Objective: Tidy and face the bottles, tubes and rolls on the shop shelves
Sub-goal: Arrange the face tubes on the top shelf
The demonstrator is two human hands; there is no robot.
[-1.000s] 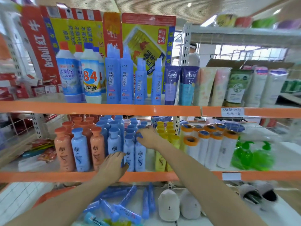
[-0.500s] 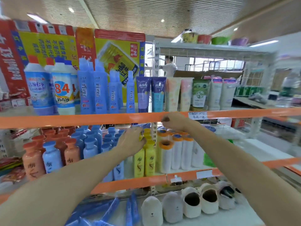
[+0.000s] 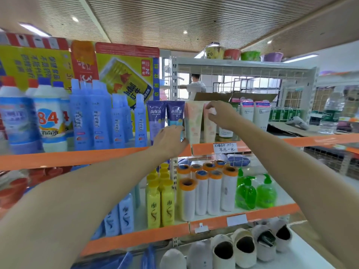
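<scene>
With the pastel tube (image 3: 209,123) pinched by the right hand (image 3: 221,115) and the left hand (image 3: 171,139) laid open against the neighbouring pastel tube (image 3: 193,123), either upright tube could be toppled off the shelf edge (image 3: 204,148) just below the fingers.

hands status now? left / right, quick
Left hand: fingers on the blue tube's lower end; actual grip cannot be told.
Right hand: pinching the pastel tube's top.
</scene>
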